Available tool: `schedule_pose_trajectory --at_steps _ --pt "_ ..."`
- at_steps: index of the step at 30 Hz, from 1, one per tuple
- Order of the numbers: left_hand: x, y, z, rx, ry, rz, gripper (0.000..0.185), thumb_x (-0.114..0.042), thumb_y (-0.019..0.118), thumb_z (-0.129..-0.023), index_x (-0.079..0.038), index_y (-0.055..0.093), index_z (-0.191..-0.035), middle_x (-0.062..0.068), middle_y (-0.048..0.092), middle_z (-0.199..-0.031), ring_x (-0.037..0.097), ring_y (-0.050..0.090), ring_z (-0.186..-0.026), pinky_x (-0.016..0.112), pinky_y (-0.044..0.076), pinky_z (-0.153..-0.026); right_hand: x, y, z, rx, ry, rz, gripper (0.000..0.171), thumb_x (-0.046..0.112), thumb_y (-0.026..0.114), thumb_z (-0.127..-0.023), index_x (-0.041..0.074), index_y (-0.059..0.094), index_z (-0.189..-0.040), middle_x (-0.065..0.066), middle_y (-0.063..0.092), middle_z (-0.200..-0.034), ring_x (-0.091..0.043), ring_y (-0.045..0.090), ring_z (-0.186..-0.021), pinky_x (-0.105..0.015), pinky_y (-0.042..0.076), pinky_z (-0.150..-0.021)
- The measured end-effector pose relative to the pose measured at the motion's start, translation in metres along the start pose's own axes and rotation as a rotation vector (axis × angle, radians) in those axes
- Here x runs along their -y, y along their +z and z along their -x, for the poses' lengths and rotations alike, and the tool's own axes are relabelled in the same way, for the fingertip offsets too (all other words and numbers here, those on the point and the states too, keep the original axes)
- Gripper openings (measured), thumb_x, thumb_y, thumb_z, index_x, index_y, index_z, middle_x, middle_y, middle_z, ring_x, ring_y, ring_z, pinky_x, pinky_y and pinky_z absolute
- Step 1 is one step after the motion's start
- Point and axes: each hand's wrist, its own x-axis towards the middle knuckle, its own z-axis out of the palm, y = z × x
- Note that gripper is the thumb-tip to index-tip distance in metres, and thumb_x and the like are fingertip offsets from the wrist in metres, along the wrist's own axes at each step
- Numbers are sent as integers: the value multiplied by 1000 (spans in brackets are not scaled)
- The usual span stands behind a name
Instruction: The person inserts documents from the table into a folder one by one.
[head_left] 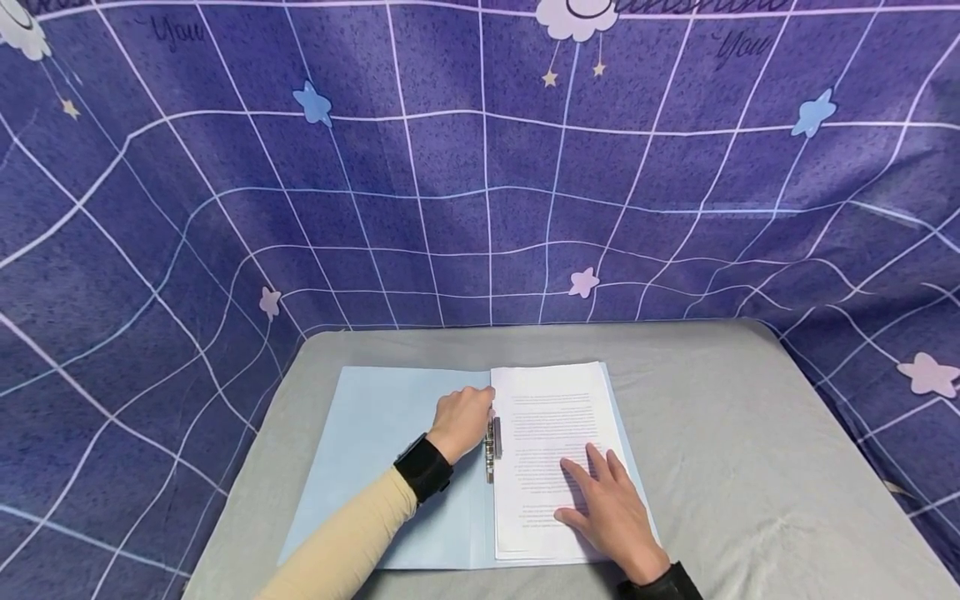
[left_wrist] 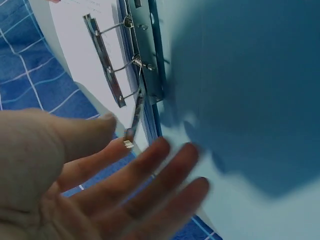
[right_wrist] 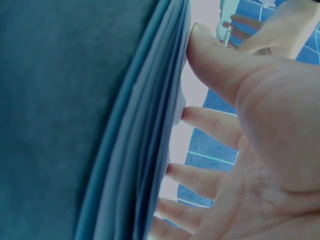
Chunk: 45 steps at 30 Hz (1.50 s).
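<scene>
Papers (head_left: 555,450) seated in open folder (head_left: 382,467); right hand (head_left: 611,508) flat on them, left hand (head_left: 465,421), fingers loose, at unclosed clamp lever (left_wrist: 134,117).

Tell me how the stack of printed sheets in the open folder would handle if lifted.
The paper stack is probably floppy, since it consists of thin loose sheets. It likely slides easily, hence the right hand pressing it flat.

A grey table (head_left: 712,433) stands against a purple backdrop (head_left: 480,183). The backdrop rises behind the table and falls past both its sides, printed with white gridlines, stars and clouds.
</scene>
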Motion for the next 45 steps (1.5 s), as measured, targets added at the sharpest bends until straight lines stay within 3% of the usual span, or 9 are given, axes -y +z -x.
schedule_pose_trajectory --at_steps 7,14,17,22,29,37,45 --pt "0 -12 9 -128 19 113 19 -11 80 -90 -16 66 -79 -3 64 -77 15 62 -66 30 48 -53 -1 4 0 -24 -10 6 69 40 93 -70 9 71 -128 -34 53 -142 -61 44 -132 -65 39 -106" --pt "-5 -18 36 -195 48 206 14 -11 79 -90 -16 73 -78 -6 70 -75 8 59 -62 25 45 -52 1 0 0 -16 -2 -2 69 38 93 -71 9 71 -129 -34 52 -143 -61 44 -132 -65 39 -107" --pt "-8 -16 47 -217 46 237 8 -12 82 -88 -15 78 -82 -5 74 -80 8 64 -65 25 49 -54 1 0 -1 -2 10 -3 69 38 93 -71 9 71 -130 -34 51 -144 -61 42 -133 -65 38 -108" --pt "-14 -12 66 -244 23 239 5 -14 87 -83 -16 84 -86 -4 79 -85 12 73 -76 29 56 -59 3 1 -1 26 21 -6 70 39 93 -71 9 70 -130 -34 50 -146 -61 40 -135 -66 37 -109" --pt "-16 -4 85 -279 -28 265 5 -16 86 -83 -17 85 -88 -3 79 -85 13 74 -76 27 53 -56 4 0 -1 29 27 -11 69 39 92 -72 9 70 -131 -34 49 -146 -61 40 -136 -66 36 -109" --pt "-19 3 97 -298 -20 293 10 -17 83 -88 -15 85 -97 0 79 -91 13 76 -78 27 55 -55 5 1 0 27 23 2 69 39 92 -72 9 70 -131 -34 49 -146 -61 40 -135 -66 36 -109" --pt "-26 14 116 -303 16 271 20 -18 79 -92 -10 81 -111 1 77 -110 15 76 -89 33 61 -62 6 0 0 25 23 11 70 39 92 -72 9 70 -131 -35 49 -146 -61 40 -135 -66 36 -109"
